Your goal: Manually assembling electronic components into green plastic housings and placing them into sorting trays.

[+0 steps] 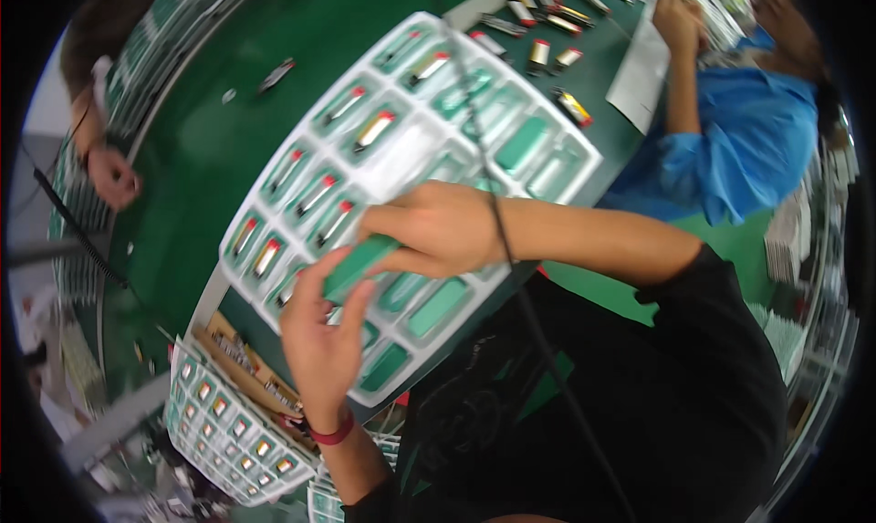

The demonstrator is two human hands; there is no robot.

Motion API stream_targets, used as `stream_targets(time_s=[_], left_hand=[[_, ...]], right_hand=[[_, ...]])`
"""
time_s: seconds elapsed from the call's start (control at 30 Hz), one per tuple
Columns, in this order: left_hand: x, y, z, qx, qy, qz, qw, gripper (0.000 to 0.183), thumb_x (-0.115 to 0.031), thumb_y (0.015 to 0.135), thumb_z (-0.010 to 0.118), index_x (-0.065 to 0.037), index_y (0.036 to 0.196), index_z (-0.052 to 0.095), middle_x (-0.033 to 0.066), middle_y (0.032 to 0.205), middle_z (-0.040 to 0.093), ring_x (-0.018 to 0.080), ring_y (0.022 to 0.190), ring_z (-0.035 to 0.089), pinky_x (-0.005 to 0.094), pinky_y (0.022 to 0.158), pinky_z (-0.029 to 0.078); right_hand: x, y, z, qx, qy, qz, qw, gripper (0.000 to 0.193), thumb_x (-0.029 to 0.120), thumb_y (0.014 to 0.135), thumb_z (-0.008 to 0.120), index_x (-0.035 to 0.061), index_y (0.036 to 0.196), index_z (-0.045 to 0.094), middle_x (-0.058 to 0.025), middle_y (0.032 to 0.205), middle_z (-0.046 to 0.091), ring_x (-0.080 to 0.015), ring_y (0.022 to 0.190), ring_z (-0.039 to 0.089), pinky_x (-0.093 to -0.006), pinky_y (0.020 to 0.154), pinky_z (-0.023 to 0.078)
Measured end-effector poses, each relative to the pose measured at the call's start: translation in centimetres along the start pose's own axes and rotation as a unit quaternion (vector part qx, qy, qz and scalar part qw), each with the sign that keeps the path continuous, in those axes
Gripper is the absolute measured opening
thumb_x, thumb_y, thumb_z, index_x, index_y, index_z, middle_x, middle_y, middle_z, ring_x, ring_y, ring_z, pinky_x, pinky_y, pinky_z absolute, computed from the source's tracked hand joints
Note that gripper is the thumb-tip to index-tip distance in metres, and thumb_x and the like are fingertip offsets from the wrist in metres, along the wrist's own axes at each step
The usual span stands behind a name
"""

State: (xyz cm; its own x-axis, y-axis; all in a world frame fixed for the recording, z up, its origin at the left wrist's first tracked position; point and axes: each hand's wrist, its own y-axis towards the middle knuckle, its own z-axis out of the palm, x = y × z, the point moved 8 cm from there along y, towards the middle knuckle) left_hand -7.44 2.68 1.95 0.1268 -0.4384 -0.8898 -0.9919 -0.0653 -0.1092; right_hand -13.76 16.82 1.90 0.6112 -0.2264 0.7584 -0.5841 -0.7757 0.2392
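Between my two hands is a green rectangular block [362, 266], held over a white compartment tray [401, 149]. My left hand [321, 327], with a red band at its wrist, pinches the block from below and the left. My right hand [429, 229] reaches in from the right, its curled fingers against the block's other end. Small red-tipped silver pieces [372, 130] lie in the tray's compartments to the left. Similar green blocks [436, 307] fill several compartments nearest me. Both hands hide the tray's middle.
Loose red-tipped pieces [538, 56] lie on the green table [205, 126] beyond the tray. A second filled tray [239, 436] and a cardboard box [242, 363] sit at lower left. A blue-sleeved person [730, 140] works at right; another hand [111, 176] shows at left. A dark cord [529, 313] crosses the view.
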Motion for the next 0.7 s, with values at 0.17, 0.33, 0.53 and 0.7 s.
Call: stream_targets(time_s=[0.17, 0.33, 0.53, 0.7], left_hand=[[-0.3, -1.3, -0.8, -0.034, -0.014, 0.076, 0.996, 0.026, 0.004, 0.087, 0.064, 0.006, 0.113, 0.063, 0.0100, 0.092, 0.067, 0.0118, 0.072, 0.064, 0.0232, 0.063, 0.051], [-2.3, 0.8, -2.8, -0.070, 0.061, 0.170, 0.981, 0.036, 0.001, 0.081, 0.066, -0.004, 0.117, 0.064, 0.0138, 0.095, 0.066, 0.0265, 0.078, 0.066, 0.0317, 0.067, 0.052], [2.2, -0.4, -16.0, -0.109, 0.218, -0.023, 0.970, 0.018, -0.012, 0.087, 0.068, -0.003, 0.104, 0.069, 0.0098, 0.093, 0.066, 0.0184, 0.080, 0.062, 0.0289, 0.067, 0.048], [10.6, -11.2, -33.5, -0.223, 0.393, -0.323, 0.831, 0.022, -0.020, 0.088, 0.063, 0.002, 0.087, 0.069, 0.0140, 0.069, 0.068, 0.0221, 0.065, 0.067, 0.0340, 0.061, 0.048]], right_hand=[[2.2, 0.7, 0.2, -0.002, -0.026, -0.059, 0.998, 0.035, 0.012, 0.079, 0.071, 0.0036, 0.110, 0.059, -0.0144, 0.084, 0.061, -0.0358, 0.076, 0.063, -0.0419, 0.063, 0.050], [1.5, 2.9, 0.6, -0.019, -0.050, -0.011, 0.999, 0.039, -0.001, 0.076, 0.068, 0.0025, 0.114, 0.060, -0.0189, 0.095, 0.065, -0.0369, 0.081, 0.065, -0.0416, 0.069, 0.053], [-3.9, 3.0, -5.6, -0.013, -0.176, 0.103, 0.979, 0.034, -0.005, 0.070, 0.069, -0.0028, 0.103, 0.066, -0.0123, 0.093, 0.050, -0.0274, 0.084, 0.054, -0.0337, 0.079, 0.044], [-11.0, 0.1, -6.3, -0.002, -0.167, 0.185, 0.968, 0.028, -0.005, 0.071, 0.070, -0.0012, 0.098, 0.067, -0.0121, 0.099, 0.054, -0.0263, 0.093, 0.054, -0.0356, 0.082, 0.043]])
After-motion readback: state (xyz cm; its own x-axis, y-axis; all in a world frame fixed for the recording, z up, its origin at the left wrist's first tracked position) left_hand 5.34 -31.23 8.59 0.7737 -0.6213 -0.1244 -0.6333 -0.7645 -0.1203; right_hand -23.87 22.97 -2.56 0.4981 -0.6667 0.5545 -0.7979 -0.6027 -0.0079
